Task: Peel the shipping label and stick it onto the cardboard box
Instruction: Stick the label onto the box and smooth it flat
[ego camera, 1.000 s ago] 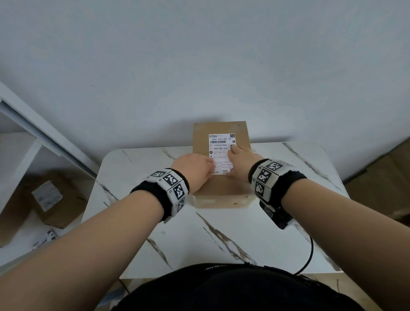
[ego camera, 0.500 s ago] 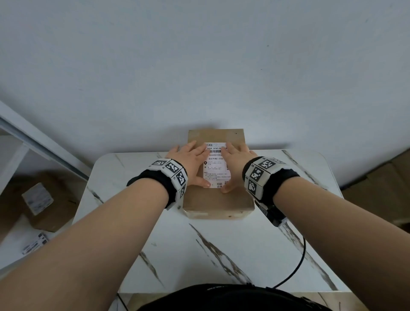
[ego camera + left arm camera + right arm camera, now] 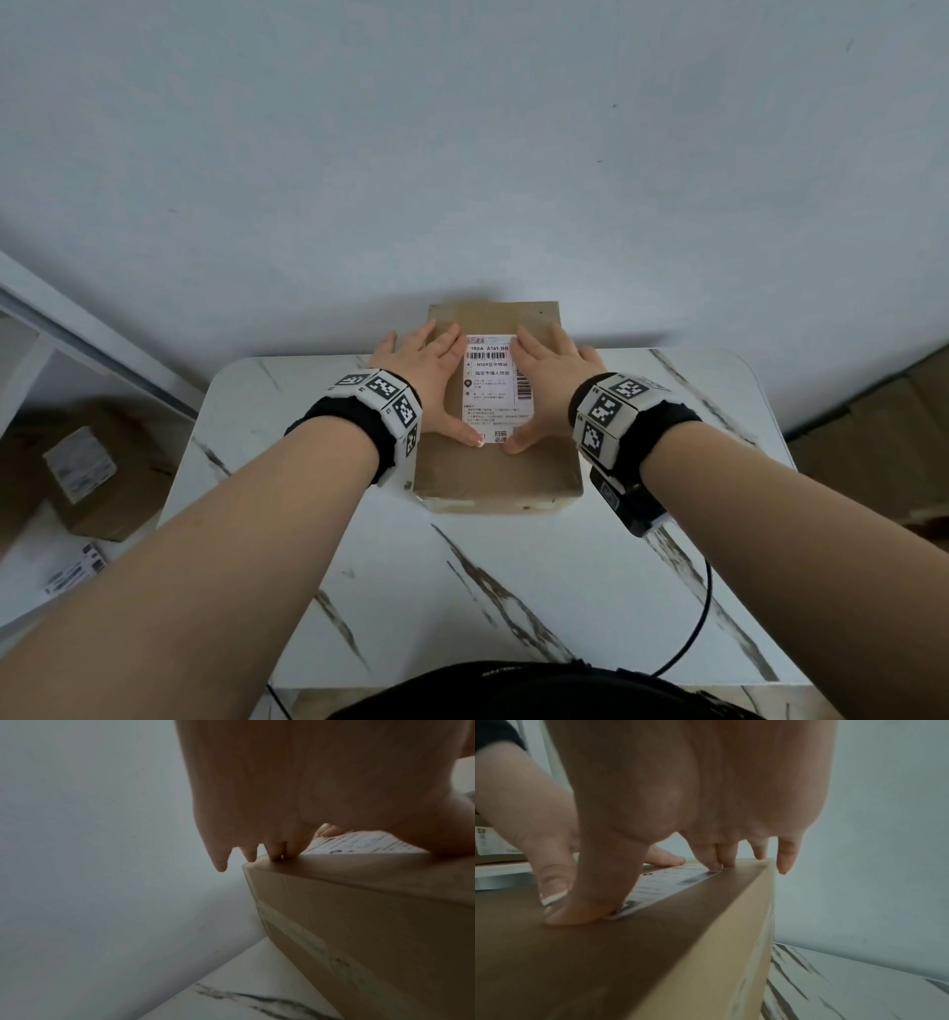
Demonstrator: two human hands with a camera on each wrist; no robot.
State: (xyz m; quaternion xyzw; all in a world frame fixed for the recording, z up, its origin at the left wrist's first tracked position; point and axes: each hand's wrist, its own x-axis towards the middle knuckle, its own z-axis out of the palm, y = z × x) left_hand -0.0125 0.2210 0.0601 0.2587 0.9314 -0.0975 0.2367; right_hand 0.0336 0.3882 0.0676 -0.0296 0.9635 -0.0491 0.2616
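A brown cardboard box (image 3: 493, 473) stands on the marble table against the wall. The white shipping label (image 3: 494, 388) lies flat on its top. My left hand (image 3: 434, 380) lies flat with straight fingers along the label's left side, thumb at its near corner. Along the right side my right hand (image 3: 547, 383) lies flat the same way. In the right wrist view the right thumb (image 3: 588, 908) presses the label's (image 3: 659, 884) near corner on the box (image 3: 654, 953). The left wrist view shows fingertips (image 3: 277, 854) on the box top (image 3: 359, 874) beside the label (image 3: 359, 844).
The white marble table (image 3: 462, 591) extends toward me in front of the box. A black cable (image 3: 693, 637) hangs off its right near edge. On the floor at left sits another labelled cardboard box (image 3: 92, 473) and loose labels (image 3: 72, 573). A white wall rises right behind the box.
Both hands went from curled fingers pressing the label's lower part to lying flat, then slid apart to its left and right sides, uncovering more of the print.
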